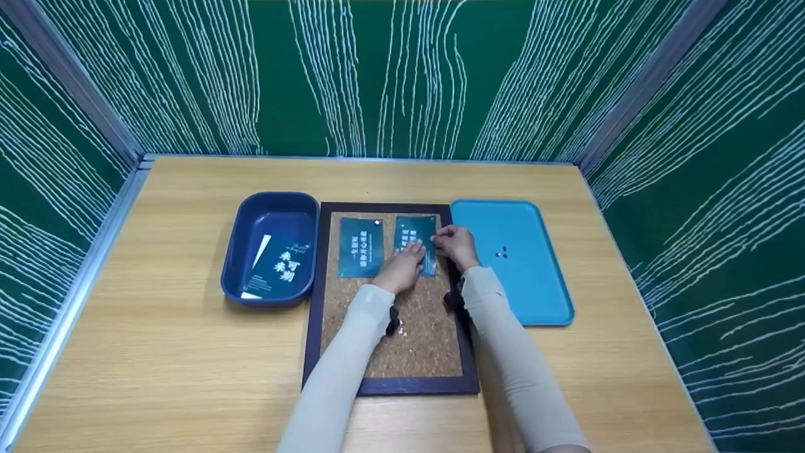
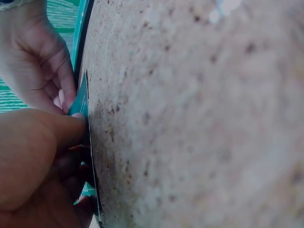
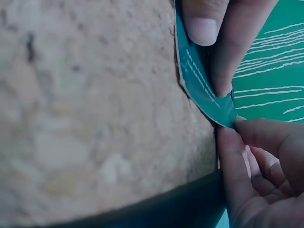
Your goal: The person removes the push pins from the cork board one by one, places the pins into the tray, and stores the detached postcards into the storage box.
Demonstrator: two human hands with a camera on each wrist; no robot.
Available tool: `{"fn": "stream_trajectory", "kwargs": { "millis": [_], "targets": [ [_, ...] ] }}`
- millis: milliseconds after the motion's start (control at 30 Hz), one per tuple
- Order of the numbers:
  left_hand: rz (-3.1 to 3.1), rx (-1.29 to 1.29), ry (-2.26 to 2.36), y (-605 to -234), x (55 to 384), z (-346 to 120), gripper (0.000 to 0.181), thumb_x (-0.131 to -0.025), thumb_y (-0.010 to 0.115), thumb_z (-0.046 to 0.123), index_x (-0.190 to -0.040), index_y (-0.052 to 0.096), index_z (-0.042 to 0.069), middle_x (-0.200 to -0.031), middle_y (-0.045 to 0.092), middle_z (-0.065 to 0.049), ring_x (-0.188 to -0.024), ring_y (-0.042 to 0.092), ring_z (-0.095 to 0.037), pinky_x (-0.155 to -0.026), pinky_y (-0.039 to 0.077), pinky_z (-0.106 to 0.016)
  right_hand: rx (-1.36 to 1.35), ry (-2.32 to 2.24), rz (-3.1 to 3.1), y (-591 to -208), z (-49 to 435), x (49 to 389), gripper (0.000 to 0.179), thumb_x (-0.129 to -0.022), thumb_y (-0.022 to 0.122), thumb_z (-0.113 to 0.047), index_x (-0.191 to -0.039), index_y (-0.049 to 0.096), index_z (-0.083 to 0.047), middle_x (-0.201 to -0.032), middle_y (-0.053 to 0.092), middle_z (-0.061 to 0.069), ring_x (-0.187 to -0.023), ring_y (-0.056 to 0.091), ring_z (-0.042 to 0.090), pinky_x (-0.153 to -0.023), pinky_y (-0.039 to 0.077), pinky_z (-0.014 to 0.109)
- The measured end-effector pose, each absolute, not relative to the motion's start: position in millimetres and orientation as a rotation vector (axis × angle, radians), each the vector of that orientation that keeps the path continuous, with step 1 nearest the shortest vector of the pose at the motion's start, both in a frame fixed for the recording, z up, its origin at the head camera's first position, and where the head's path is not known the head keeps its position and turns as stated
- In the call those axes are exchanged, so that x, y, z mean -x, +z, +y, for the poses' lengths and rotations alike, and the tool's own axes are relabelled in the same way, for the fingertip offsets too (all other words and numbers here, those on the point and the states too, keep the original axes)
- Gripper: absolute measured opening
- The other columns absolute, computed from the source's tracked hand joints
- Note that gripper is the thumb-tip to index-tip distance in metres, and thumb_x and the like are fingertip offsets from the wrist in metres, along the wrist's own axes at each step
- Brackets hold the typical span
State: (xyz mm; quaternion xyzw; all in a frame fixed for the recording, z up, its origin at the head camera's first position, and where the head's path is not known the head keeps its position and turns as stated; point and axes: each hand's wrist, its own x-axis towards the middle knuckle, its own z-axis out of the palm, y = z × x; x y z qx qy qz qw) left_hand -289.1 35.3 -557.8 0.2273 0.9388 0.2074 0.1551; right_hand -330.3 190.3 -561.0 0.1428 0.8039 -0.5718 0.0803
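Observation:
A dark-framed cork board (image 1: 415, 355) lies on the table with two green printed cards on its far half. My left hand (image 1: 400, 269) rests on the right-hand card (image 1: 412, 228), its fingers pressing the surface. At that card's right edge my right hand (image 1: 458, 245) pinches the border between thumb and finger. In the right wrist view the card (image 3: 194, 71) bends up off the cork at the pinched corner. Beside it, the left-hand card (image 1: 361, 251) lies flat, with a small pale spot at its upper right corner. Whether my right fingers also hold a pin is hidden.
To the left stands a dark blue bin (image 1: 229, 264) with more green cards (image 1: 283, 267) inside. A light blue tray (image 1: 534, 289) on the right bears several tiny dark items (image 1: 501, 253). Small shiny bits (image 1: 403, 328) lie on the cork near my left wrist.

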Motion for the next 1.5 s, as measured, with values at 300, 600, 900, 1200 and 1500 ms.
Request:
{"fn": "stream_trajectory", "kwargs": {
  "millis": [300,600,900,1200,1500],
  "targets": [
    [2.716,-0.653,0.571,-561.4,283.9,34.0,0.048,-0.103,0.043,0.02,-0.149,0.035,0.008,-0.159,0.025,-0.007,-0.148,0.02,-0.021,-0.121,0.019,-0.041,-0.466,-1.697,2.41,-569.0,186.5,329.5,0.013,-0.09,0.064,-0.006,-0.101,0.063,0.003,-0.107,0.066,0.016,-0.095,0.069,0.026,-0.077,0.059,0.031],
    [2.71,-0.696,0.602,-563.9,284.0,28.1,0.049,-0.102,0.045,0.018,-0.148,0.035,0.004,-0.158,0.025,-0.011,-0.148,0.02,-0.025,-0.12,0.02,-0.045,-0.422,-1.652,2.499,-570.2,181.1,325.8,0.012,-0.09,0.065,-0.007,-0.099,0.066,0.001,-0.107,0.066,0.018,-0.094,0.069,0.028,-0.076,0.059,0.032],
    [2.683,-0.723,0.745,-550.9,284.5,20.7,0.049,-0.103,0.042,0.022,-0.148,0.035,0.006,-0.159,0.023,-0.013,-0.148,0.019,-0.029,-0.12,0.021,-0.047,-0.414,-1.633,2.52,-569.6,183.4,325.7,0.015,-0.09,0.065,-0.008,-0.103,0.067,0.001,-0.11,0.066,0.02,-0.096,0.069,0.029,-0.076,0.058,0.033],
    [2.712,-0.679,0.875,-524.8,292.5,6.1,0.051,-0.104,0.04,0.026,-0.151,0.031,0.008,-0.16,0.021,-0.012,-0.148,0.017,-0.031,-0.121,0.017,-0.046,-0.414,-1.651,2.498,-563.4,189.3,331.6,0.02,-0.091,0.063,-0.006,-0.108,0.064,0.004,-0.114,0.065,0.023,-0.1,0.068,0.033,-0.081,0.058,0.037],
    [2.73,-0.644,0.913,-512.2,295.7,-9.6,0.055,-0.104,0.037,0.031,-0.154,0.021,0.013,-0.162,0.014,-0.007,-0.15,0.011,-0.027,-0.122,0.013,-0.046,-0.445,-1.636,2.497,-563.5,190.5,332.2,0.015,-0.09,0.064,-0.007,-0.104,0.064,0.001,-0.11,0.065,0.019,-0.094,0.069,0.027,-0.076,0.058,0.032]
  ]
}}
